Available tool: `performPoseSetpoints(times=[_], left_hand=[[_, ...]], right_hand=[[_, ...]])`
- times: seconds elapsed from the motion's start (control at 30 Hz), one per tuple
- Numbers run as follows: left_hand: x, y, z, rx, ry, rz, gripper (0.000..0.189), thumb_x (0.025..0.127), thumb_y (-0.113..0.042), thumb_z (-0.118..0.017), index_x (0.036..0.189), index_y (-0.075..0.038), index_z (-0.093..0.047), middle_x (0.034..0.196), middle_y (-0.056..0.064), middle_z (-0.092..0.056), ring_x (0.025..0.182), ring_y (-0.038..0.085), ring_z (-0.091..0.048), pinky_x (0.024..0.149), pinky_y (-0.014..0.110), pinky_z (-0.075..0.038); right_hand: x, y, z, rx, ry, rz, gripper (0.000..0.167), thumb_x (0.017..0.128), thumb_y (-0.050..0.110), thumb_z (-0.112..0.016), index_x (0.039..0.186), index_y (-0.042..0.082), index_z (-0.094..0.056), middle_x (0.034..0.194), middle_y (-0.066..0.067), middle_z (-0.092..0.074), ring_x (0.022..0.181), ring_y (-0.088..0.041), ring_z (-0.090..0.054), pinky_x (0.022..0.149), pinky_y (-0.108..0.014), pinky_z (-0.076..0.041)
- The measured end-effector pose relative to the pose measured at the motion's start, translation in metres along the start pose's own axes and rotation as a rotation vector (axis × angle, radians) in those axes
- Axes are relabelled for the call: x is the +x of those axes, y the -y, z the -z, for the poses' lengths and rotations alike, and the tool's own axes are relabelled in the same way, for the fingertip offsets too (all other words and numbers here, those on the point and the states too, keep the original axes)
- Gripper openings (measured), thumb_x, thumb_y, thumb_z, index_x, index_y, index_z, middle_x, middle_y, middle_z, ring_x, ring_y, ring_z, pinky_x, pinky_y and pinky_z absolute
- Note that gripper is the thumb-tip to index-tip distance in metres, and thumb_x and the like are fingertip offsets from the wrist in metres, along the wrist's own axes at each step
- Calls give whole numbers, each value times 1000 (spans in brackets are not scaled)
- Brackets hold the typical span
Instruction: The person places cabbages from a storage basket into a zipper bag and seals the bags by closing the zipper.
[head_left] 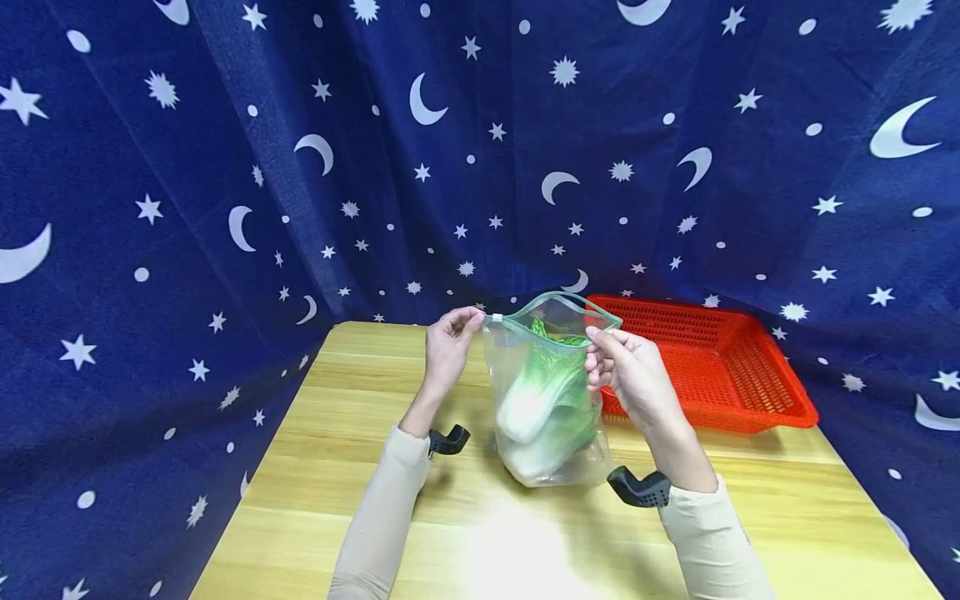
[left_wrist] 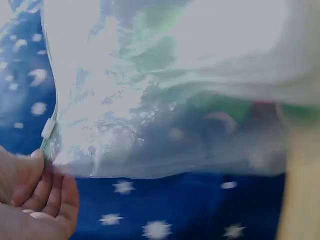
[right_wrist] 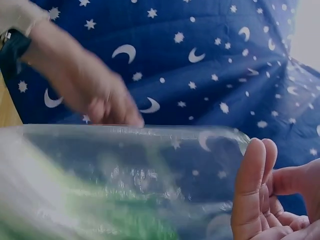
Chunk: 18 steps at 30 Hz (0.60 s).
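Note:
A clear zip bag [head_left: 504,360] with a green rim stands on the table, its mouth partly spread. Inside it is a head of leafy cabbage [head_left: 534,417], white stem end down and green leaves near the mouth. My left hand [head_left: 448,348] pinches the bag's upper left corner, beside the white slider [left_wrist: 48,128]. On the opposite side, my right hand [head_left: 633,371] pinches the rim between thumb and fingers. Through the bag in the right wrist view, the leaves [right_wrist: 130,215] look blurred.
A red plastic basket [head_left: 780,417] with perforated walls sits behind and right of the bag. The wooden table [head_left: 360,417] ends at a blue curtain [head_left: 495,208] with moons and stars. Black wrist mounts [head_left: 637,487] stick out below both hands.

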<state>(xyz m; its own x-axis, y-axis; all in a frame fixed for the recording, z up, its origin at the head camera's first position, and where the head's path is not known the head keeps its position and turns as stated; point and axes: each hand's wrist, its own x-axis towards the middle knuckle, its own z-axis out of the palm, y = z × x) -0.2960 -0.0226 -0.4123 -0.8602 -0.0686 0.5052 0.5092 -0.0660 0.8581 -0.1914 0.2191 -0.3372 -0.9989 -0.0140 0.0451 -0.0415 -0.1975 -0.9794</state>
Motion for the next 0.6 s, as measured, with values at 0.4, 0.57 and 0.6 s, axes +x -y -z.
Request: performPoseSetpoints(times=[0.4,0.57,0.6], left_hand=[[-18,-85,38,175,-112,-356,11,91,-10,-65,96,0,-68,92,11,-67,84,11,-62,80,22,-51],[-23,-84,34,335,63,-313,13,93,-22,-64,95,-10,-69,92,-1,-69,87,10,-62,81,24,-50],[-23,-82,33,348,83,-305,13,93,-22,-64,95,-11,-69,91,-2,-69,87,10,-62,80,24,-50]], right_hand=[[3,-17,15,31,-53,18,20,92,20,-66,81,4,-66,64,1,-63,52,-9,-59,53,-22,-56],[5,-22,10,-95,-40,84,19,88,16,-71,98,0,-69,78,-1,-70,67,-11,-67,69,-23,-58],[5,-23,9,-138,-33,97,22,88,16,-71,101,-1,-69,81,0,-71,70,-11,-68,72,-23,-58]])
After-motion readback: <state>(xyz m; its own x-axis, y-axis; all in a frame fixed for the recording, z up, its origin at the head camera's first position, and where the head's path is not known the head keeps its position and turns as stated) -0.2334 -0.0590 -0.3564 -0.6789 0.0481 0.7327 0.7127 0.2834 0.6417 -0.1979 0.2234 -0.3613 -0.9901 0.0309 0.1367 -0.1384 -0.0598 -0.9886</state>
